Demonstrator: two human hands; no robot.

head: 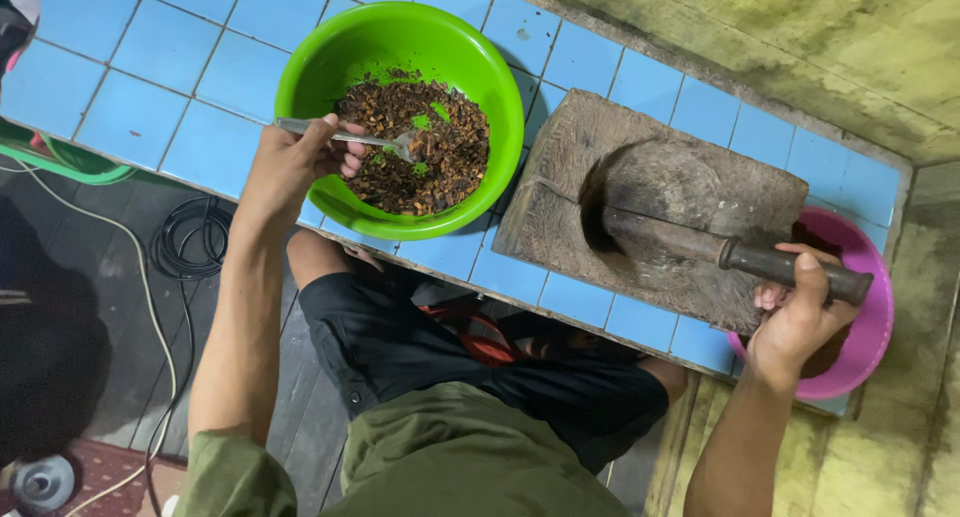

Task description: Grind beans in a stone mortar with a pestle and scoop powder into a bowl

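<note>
The left hand point(295, 162) pinches a metal spoon point(345, 137) by its handle, its bowl sunk in the dark, crumbly mix point(415, 147) filling the green bowl point(400, 37) just beyond the fingers. The right hand point(800, 312) wraps around the end of a pestle point(720, 249), probably heavy, stiff and best gripped there, lying across the stone slab point(650, 177).

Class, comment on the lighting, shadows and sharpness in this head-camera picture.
Head view: even, soft light on the blue tiled counter; mild glare on the green bowl rim; deep shadow in the stone slab hollow; floor at left dark; both hands sharp, no motion blur.
</note>
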